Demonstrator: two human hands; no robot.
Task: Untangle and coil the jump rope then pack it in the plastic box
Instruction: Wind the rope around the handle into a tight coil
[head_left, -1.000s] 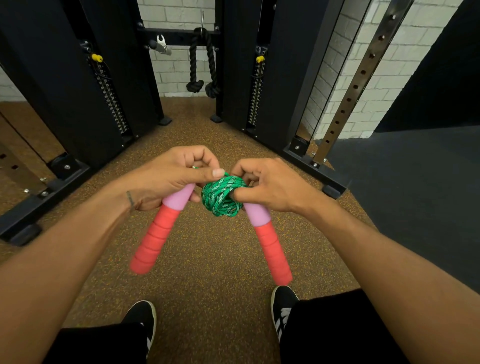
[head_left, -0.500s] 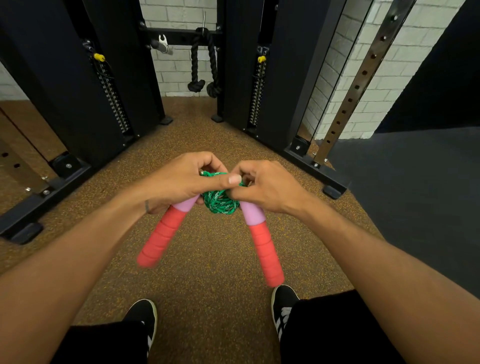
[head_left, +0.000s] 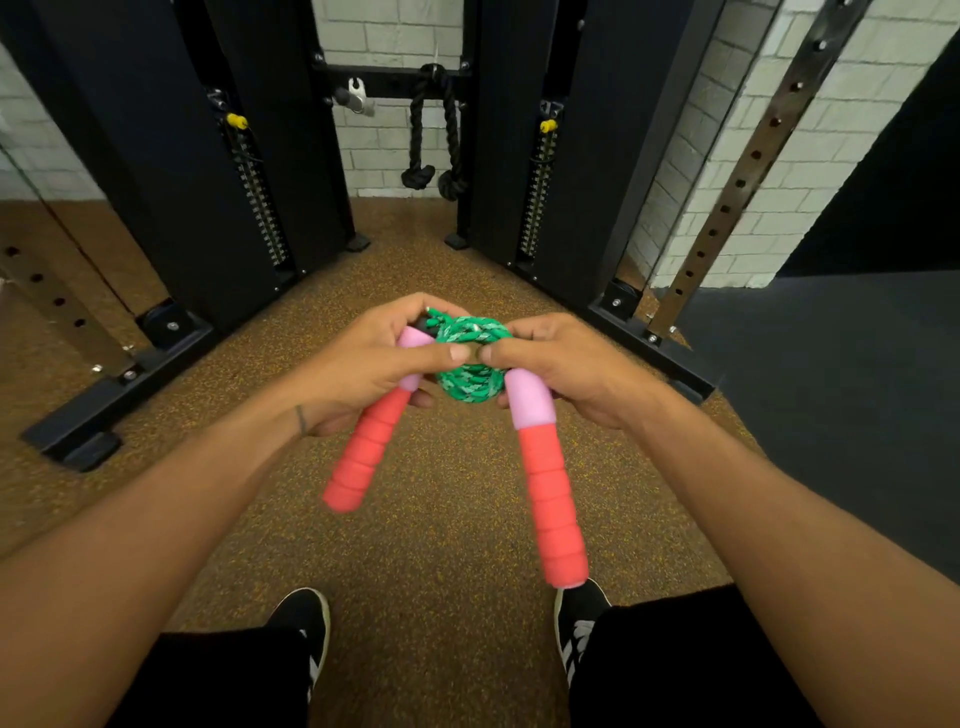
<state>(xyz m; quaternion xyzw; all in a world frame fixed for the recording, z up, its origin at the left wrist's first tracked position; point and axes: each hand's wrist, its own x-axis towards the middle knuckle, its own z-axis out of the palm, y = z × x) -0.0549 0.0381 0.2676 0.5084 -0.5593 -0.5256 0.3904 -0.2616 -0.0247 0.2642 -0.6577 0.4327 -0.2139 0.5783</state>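
The jump rope's green braided cord (head_left: 470, 382) is bunched into a tight ball between both hands, above the floor. My left hand (head_left: 363, 364) grips the ball and the pink top of the left handle (head_left: 371, 447), whose red foam part hangs down to the left. My right hand (head_left: 566, 369) grips the other side and the pink top of the right handle (head_left: 548, 483), which hangs down. Both thumbs meet over the ball. No plastic box is in view.
Brown speckled rubber floor (head_left: 441, 545) lies below. A black cable machine (head_left: 208, 171) with weight stacks stands ahead, a black rope attachment (head_left: 434, 140) hanging in its middle. A perforated steel upright (head_left: 727, 192) rises at right beside dark flooring (head_left: 831, 364). My shoes (head_left: 306, 629) show below.
Both hands have shifted their grip on the green ball, thumbs now pressed together on top. The handles swung slightly; the right one hangs more vertically.
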